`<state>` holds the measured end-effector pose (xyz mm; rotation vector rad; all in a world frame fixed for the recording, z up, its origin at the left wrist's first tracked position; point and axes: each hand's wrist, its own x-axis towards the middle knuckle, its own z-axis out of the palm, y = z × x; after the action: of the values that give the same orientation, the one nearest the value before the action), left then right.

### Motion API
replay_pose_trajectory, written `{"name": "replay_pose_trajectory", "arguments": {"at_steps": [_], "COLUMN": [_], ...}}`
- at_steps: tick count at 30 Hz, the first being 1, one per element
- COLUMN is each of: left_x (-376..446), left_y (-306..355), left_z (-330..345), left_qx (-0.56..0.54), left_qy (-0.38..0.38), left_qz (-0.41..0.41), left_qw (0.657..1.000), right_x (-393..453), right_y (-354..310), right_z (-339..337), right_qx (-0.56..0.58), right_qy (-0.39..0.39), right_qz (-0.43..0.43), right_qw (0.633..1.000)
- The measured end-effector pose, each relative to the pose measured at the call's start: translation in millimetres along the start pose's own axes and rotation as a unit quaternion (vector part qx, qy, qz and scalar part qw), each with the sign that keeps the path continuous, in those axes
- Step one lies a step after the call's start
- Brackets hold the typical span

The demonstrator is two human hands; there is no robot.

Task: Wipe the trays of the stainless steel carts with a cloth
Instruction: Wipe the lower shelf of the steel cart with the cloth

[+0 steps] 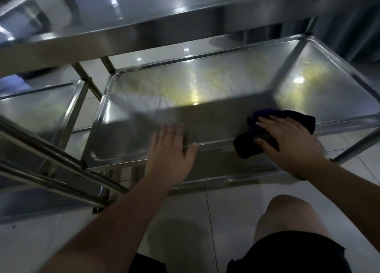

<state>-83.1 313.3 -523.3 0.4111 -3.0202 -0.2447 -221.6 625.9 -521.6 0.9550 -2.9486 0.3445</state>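
Two stainless steel carts are in view: the near cart (205, 11), whose lower tray (205, 91) is being worked, and a second cart (37, 108) beside it on the left, showing one tray. The lower tray is rigid sheet steel with a raised rim, likely smooth and slippery under the palm, so it is best steadied at its near edge. One left hand (170, 149) lies flat there, fingers spread, holding nothing. One right hand (287, 137) presses, fingers extended, on one dark cloth (287, 116) at the tray's near right edge. The cloth is soft, light and bunched; flat palm pressure should control it.
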Motion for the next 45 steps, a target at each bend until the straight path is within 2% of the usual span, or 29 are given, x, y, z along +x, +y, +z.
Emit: {"name": "replay_pose_trajectory", "arguments": {"at_steps": [5,9,11,14,21,24,28,31,35,39,42,45], "left_x": [13,36,40,35,35,36,37,40,41,41,41,41], "left_y": [114,162,159,150,150,151,149,145,143,141,138,137], "left_z": [21,29,32,37,40,43,47,48,51,53,55,59], "left_qx": [-0.004,-0.067,-0.079,-0.041,0.022,0.05,0.073,0.069,0.067,0.06,0.056,0.047], "left_qy": [0.003,-0.003,-0.003,0.021,0.029,0.026,0.016,0.017,0.026,0.034,0.052,0.066], "left_qz": [0.155,0.142,0.141,0.178,0.215,0.219,0.225,0.225,0.225,0.231,0.238,0.239], "left_qw": [0.988,0.988,0.987,0.983,0.976,0.974,0.972,0.972,0.972,0.971,0.968,0.968], "right_x": [-2,-3,-4,-10,-39,-33,-24,-18,-9,21,53,88], "right_y": [4,12,16,40,165,155,107,104,140,187,214,228], "right_z": [5,4,3,-6,-60,-61,-46,-46,-51,-56,-55,-53], "right_qx": [-0.003,-0.011,-0.016,-0.019,-0.021,-0.01,0.015,0.017,0.025,-0.007,-0.015,-0.008], "right_qy": [0.027,0.019,0.019,0.007,-0.019,-0.032,-0.06,-0.065,-0.049,-0.075,-0.073,-0.053], "right_qz": [-0.026,-0.046,-0.039,-0.017,0.113,0.129,0.045,0.039,0.141,0.252,0.274,0.257], "right_qw": [0.999,0.999,0.999,1.0,0.993,0.991,0.997,0.997,0.989,0.965,0.959,0.965]}}
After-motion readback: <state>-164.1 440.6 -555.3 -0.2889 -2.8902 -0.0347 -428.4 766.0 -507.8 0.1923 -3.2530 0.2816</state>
